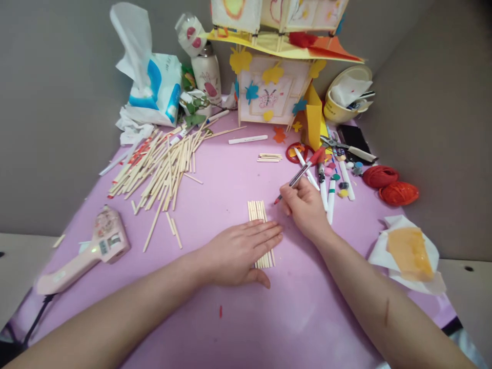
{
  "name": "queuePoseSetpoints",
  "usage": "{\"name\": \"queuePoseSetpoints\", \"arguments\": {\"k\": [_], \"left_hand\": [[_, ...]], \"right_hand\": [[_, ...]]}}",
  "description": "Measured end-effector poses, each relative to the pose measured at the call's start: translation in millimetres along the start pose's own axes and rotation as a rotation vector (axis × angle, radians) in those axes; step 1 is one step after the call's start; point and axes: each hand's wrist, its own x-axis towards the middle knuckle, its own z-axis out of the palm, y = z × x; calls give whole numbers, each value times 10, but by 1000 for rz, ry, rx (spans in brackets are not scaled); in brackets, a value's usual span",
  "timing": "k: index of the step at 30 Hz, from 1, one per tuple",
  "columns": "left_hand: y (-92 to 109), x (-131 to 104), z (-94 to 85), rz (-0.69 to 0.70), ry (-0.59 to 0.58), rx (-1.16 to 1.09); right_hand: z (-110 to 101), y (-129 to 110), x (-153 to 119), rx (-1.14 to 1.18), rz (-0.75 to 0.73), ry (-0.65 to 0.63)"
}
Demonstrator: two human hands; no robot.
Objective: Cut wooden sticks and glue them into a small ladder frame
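My left hand point(243, 248) lies flat with its fingers stretched across a row of thin wooden sticks point(257, 209). The sticks are side by side; their middle is hidden under my palm and fingers. In my right hand point(305, 207) is a red pen point(299, 176), its tip pointing down and left, a little above and right of the row. The pen tip looks apart from the sticks. Beyond them sits a small bundle of short sticks point(269, 157). A white marker point(248, 139) lies farther back.
At left are a large pile of wooden sticks point(172, 164) and a pink glue gun point(103, 238) with a cord. A decorated paper-and-stick house point(272, 87) stands at the back. Scissors point(349, 148), red yarn balls point(398, 193) and a stained white paper point(409, 253) are at right.
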Motion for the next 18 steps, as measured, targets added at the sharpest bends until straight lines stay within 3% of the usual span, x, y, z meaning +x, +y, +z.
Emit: {"name": "queuePoseSetpoints", "arguments": {"k": [8,18], "left_hand": [[-25,28,-49,-6,0,-67],[-43,26,-48,-2,6,-72]], "right_hand": [[6,51,-96,-418,-142,-97],[41,69,-98,-494,-117,-146]]}}
